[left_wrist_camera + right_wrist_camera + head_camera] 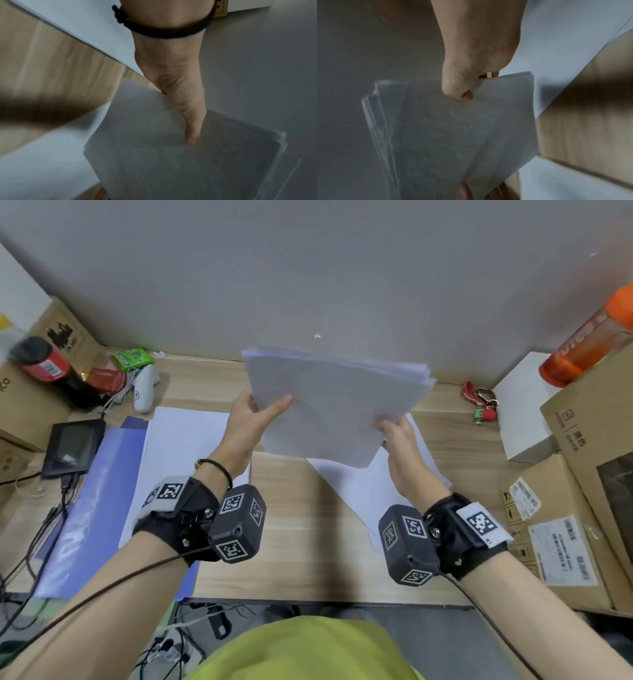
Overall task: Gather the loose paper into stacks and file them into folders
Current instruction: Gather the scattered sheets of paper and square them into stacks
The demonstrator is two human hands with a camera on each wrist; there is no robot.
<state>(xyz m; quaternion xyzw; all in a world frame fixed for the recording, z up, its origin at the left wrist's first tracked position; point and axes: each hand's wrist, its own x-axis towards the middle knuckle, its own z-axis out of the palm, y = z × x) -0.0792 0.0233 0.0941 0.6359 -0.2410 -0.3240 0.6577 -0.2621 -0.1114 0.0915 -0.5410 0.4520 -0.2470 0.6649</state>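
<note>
Both hands hold one stack of white paper (pixel 337 405) up off the wooden desk (pixel 301 529), tilted toward the grey wall; the left hand (pixel 251 419) grips the stack's left edge, thumb laid flat across the top sheet and fingers hidden beneath; the right hand (pixel 397 433) pinches the near right corner, thumb bent down onto the top sheet, fingers out of sight under the paper; the sheets are not squared, their far edges fanned and stepped at the right corner; a single white sheet (pixel 373 491) lies on the desk under the right wrist; to the left an open blue folder (pixel 99 491) lies flat with more white paper (pixel 181 446) resting on it; cardboard boxes (pixel 579 440) stand at the right edge, an orange bottle (pixel 589 337) lying on top of them; a red keychain (pixel 481 402) rests near the wall
</note>
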